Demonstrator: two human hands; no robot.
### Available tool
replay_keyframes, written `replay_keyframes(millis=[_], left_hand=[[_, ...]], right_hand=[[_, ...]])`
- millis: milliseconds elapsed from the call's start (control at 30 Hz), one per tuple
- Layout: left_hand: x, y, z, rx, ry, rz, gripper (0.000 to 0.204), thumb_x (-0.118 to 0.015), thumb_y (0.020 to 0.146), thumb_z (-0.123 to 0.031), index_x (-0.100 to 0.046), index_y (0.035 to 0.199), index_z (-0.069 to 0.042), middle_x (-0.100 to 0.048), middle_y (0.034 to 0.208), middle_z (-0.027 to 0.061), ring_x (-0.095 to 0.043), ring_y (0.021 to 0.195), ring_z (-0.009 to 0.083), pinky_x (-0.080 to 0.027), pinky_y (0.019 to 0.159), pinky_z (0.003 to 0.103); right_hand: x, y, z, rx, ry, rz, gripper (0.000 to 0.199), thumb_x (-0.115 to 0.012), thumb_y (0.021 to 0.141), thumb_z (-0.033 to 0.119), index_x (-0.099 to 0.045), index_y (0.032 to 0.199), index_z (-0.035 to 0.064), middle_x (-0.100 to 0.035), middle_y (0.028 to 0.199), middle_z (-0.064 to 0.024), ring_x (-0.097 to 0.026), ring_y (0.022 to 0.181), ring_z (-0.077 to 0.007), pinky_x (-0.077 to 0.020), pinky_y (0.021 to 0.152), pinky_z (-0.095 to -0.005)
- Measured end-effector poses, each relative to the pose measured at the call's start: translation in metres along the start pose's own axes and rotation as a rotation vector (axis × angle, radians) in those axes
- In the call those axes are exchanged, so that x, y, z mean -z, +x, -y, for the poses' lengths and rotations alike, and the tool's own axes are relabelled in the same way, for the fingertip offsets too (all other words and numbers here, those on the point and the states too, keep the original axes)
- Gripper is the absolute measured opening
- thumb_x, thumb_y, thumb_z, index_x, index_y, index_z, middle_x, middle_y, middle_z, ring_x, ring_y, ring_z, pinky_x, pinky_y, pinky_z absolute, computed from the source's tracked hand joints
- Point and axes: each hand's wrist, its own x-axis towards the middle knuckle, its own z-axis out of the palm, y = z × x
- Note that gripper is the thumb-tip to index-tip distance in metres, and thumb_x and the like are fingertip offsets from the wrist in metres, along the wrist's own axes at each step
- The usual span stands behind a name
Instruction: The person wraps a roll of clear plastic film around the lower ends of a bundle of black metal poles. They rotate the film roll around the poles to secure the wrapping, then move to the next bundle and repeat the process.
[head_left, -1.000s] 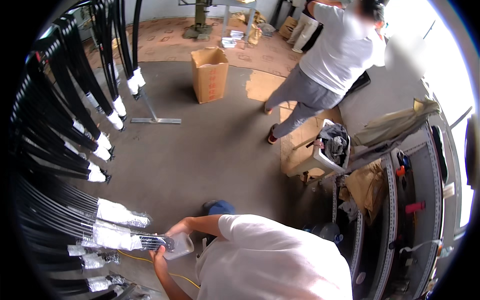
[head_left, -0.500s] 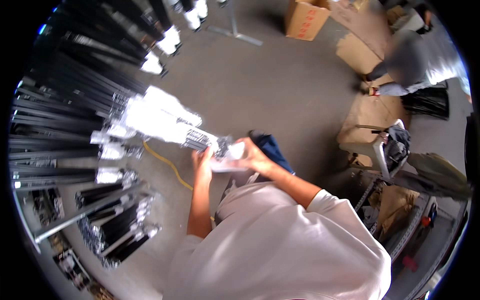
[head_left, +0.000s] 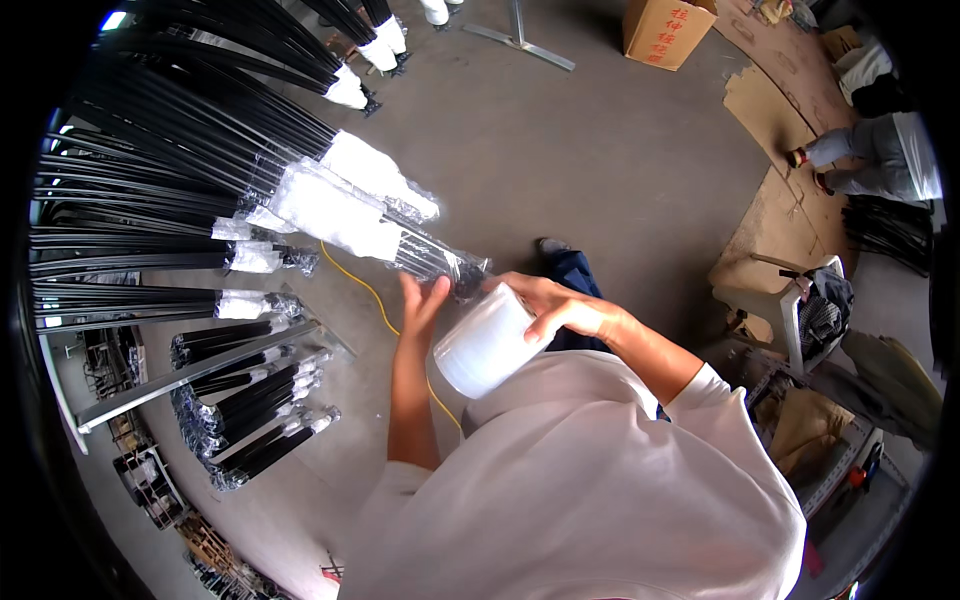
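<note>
Your right hand (head_left: 560, 308) is clamped on the roll of film (head_left: 485, 343), thumb over its upper end, just inside 4 o'clock of the bundle of rods (head_left: 335, 210). The roll's long axis runs from about 7:30 to 1:30. The bundle runs from 10 o'clock to 4 o'clock, its film-covered tip pointing at your right hand. Your left hand (head_left: 425, 298) is at the tip's near side, fingers and thumb spread; whether it grips the rods, you cannot tell here. The two hands are apart.

Around the roll, a second bundle (head_left: 375, 170) lies along the first at 11 o'clock, leaving little gap. Your shirt (head_left: 600, 460) is close at 5 o'clock. The yellow cord (head_left: 372, 288) crosses the floor at 10 o'clock. The widest room is over the grey floor (head_left: 600, 170) toward 1 o'clock, reaching the cardboard box (head_left: 668, 35).
</note>
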Motion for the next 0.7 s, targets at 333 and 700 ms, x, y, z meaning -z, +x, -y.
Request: replay_keyframes(millis=[333, 700], left_hand=[[-0.086, -0.096, -0.112, -0.026, 1.163, 0.063, 0.079, -0.076, 0.057, -0.024, -0.035, 0.121, -0.006, -0.048, 0.111, 0.0171, -0.048, 0.103, 0.0336, -0.040, 0.085, 0.042], [-0.028, -0.107, -0.096, -0.071, 0.398, -0.224, 0.076, -0.074, 0.062, -0.025, -0.034, 0.121, 0.002, -0.048, 0.111, 0.0115, -0.048, 0.102, 0.0191, -0.039, 0.086, 0.033]], right_hand=[[-0.028, 0.002, 0.028, -0.150, -0.444, -0.028, 0.089, -0.069, 0.058, 0.028, -0.026, 0.125, -0.0111, -0.055, 0.096, -0.0191, -0.052, 0.094, -0.0253, -0.0407, 0.080, -0.0286], [0.013, 0.150, -0.051, -0.020, 0.416, -0.234, 0.054, -0.038, 0.087, 0.051, -0.057, 0.102, 0.0028, -0.061, 0.084, -0.0073, -0.057, 0.076, -0.0151, -0.0464, 0.071, -0.0315]])
